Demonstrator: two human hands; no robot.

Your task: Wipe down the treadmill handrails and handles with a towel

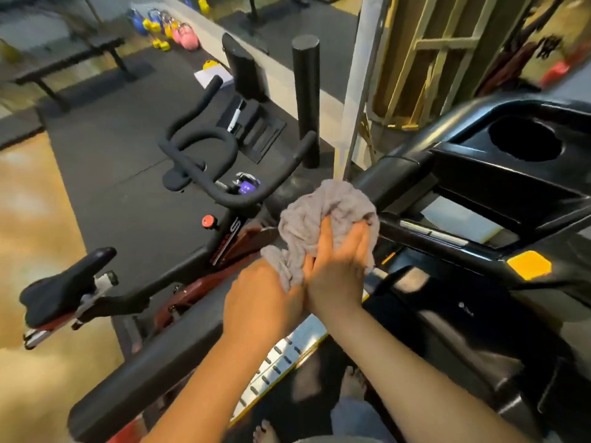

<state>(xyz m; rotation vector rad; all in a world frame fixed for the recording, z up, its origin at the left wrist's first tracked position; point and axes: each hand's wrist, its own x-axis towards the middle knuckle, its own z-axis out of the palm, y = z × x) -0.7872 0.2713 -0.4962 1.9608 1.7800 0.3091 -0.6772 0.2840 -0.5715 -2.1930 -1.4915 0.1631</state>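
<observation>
Towel (323,219): grey, bunched, draped over the left handrail (166,353) where the rail meets the console (479,193).
Left hand (265,298): lies on the rail with the lower edge of the towel at its fingers; whether the fingers curl round the cloth cannot be told, as the right hand covers them.
Right hand (339,270): lies flat on the towel, fingers straight and together, pressing the cloth onto the rail; its thumb side touches the left hand.
Handrail: thick, black, padded, running from the lower left up to the console.
Console: black, with a round cup holder (524,142) and a yellow tab (529,265) at its near edge.
Deck: a ribbed silver side strip (287,356) lies below the forearms; bare feet (351,382) stand on the belt.
Bike (224,193): a black and red spin bike just left of the rail, saddle (64,289) at the far left.
Background: coloured kettlebells (172,30) and a bench (70,59) well apart on the floor.
</observation>
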